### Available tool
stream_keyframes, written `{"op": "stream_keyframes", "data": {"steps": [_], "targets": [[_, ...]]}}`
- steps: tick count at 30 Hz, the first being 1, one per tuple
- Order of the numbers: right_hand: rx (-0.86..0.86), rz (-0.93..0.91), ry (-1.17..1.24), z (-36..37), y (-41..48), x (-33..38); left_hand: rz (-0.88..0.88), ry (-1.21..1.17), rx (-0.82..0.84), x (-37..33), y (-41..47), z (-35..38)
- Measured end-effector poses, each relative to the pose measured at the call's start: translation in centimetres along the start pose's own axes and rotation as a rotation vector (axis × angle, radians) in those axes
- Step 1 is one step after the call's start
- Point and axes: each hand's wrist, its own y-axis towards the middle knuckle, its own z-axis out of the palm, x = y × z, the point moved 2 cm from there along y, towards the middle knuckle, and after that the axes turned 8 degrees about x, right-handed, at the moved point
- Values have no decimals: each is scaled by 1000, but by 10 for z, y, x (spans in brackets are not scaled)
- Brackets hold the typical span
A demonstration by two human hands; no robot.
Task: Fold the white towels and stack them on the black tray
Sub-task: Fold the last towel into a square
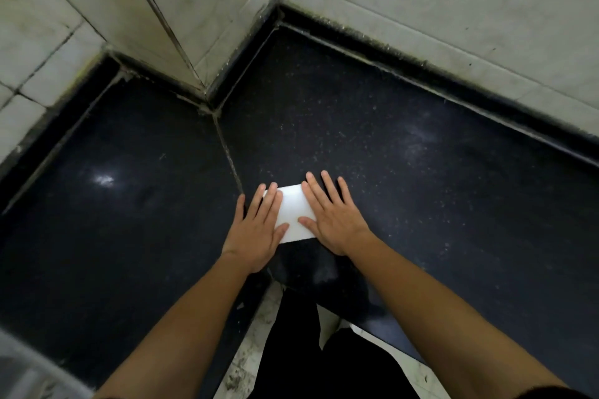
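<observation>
— Left hand lies flat, palm down, fingers straight and a little spread, pressing on the left end of the towel.
— And the other one?
— Right hand does the same on the right end, its thumb lying on the cloth near the front edge. Neither pinches anything.
— What does the towel look like?
— Small, white, folded to a rectangle. Only its middle strip shows between my hands.
— Where is it?
— On the dark speckled desk, near the front edge, just right of a seam that runs back to a corner of the tiled wall.
— And closer to you?
— Bare forearms, then my dark trousers and a pale floor below the desk edge.
</observation>
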Motion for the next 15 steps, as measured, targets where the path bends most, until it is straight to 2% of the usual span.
{"op": "stream_keyframes", "data": {"steps": [9, 11, 14, 15], "targets": [[-10, 20, 59, 0, -9, -4, -34, -38, -3, 6, -3, 5], [-99, 76, 173, -6, -13, -1, -43, -43, -29, 6, -4, 1], [-311, 261, 440, -17, -20, 2, -102, -132, -91, 3, -12, -8], [-281, 330, 576, -20, -19, 2, -115, -157, -112, 2, -15, -11]]}}
